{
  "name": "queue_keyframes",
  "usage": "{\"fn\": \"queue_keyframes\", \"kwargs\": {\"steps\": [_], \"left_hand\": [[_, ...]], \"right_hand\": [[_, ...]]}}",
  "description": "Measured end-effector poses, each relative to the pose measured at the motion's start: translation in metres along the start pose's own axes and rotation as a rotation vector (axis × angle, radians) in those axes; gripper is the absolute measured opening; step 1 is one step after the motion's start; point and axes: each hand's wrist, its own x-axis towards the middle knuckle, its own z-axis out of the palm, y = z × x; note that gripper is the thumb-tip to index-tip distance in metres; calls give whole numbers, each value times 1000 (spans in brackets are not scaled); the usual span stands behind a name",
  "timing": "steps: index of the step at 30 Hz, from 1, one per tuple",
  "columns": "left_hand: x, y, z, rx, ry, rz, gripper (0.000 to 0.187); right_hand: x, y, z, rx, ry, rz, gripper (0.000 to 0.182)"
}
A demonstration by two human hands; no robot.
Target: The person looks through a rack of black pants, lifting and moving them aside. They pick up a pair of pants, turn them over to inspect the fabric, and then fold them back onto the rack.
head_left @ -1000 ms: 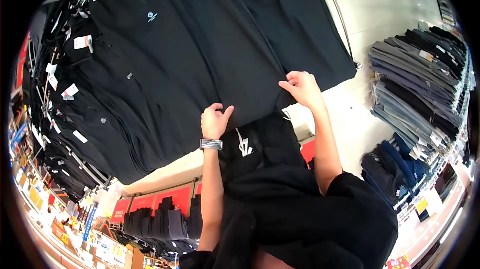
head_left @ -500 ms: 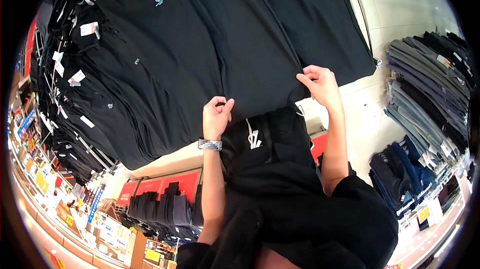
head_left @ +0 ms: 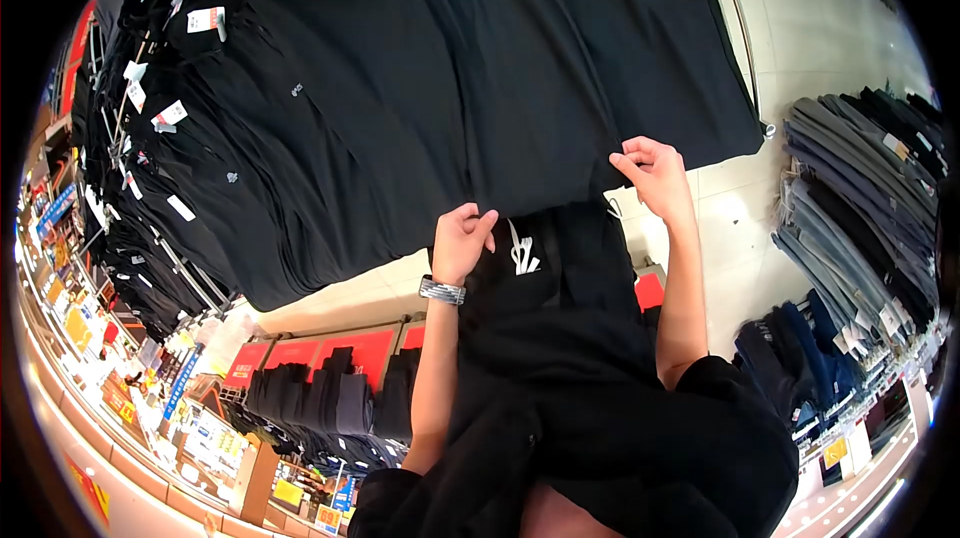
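Black hanging garment [head_left: 540, 118], hem pinched between left hand [head_left: 462, 243], right hand [head_left: 655, 176]

Single head-worn view, taken with a fisheye lens whose dark circular border cut off the corners. The camera looked forward and down from the wearer's head, close over both forearms, so that the left hand [head_left: 462, 241] and right hand [head_left: 655, 176] lay near the centre of the frame. A rack of hanging black garments [head_left: 420, 88] filled the upper half at close range. The tiled floor [head_left: 800, 28] and a rack of grey and blue trousers [head_left: 850, 208] curved away at the right edge, farther off. No second view was available for overlap.
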Motion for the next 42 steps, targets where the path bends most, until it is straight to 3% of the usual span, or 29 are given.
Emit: {"fn": "queue_keyframes", "kwargs": {"steps": [5,6,9,13,16,20,21,23,25,26,27,28,33,36,40,42], "left_hand": [[-6,-3,6,10,147,69,19],[-7,0,6,-37,127,-46,19],[-8,5,8,-11,139,-55,16],[-18,13,-5,-97,232,44,24],[-13,-6,-38,-149,396,131,24],[5,-27,-96,296,778,237,24],[16,-44,-111,432,875,342,29],[23,-53,-128,619,914,312,36],[21,-38,-131,446,759,68,42],[15,-28,-128,394,688,-20,42],[10,-27,-125,372,672,-36,42],[3,-28,-119,358,674,-37,42],[-35,-41,-80,247,741,43,37],[-48,-48,-73,85,651,19,32],[-54,-69,-73,-142,564,-74,31],[-56,-75,-70,-221,629,-56,31]], "right_hand": [[-8,5,-4,152,113,24,21],[-9,8,-1,173,126,21,18],[-12,8,2,107,132,-52,16],[-15,-4,-1,-55,249,-148,17],[-6,-22,7,-59,222,-228,18],[17,-69,45,-157,-33,-373,19],[25,-81,58,-198,-114,-430,21],[50,-92,97,-273,-187,-484,24],[66,-101,129,-357,-256,-528,29],[70,-104,143,-571,-314,-497,32],[70,-105,156,-785,-367,-458,35],[68,-102,165,-808,-384,-458,38],[51,-68,169,-671,-595,-289,34],[38,-60,159,-453,-693,-281,29],[17,-63,147,-372,-750,-264,31],[10,-60,136,-353,-724,-271,29]]}}
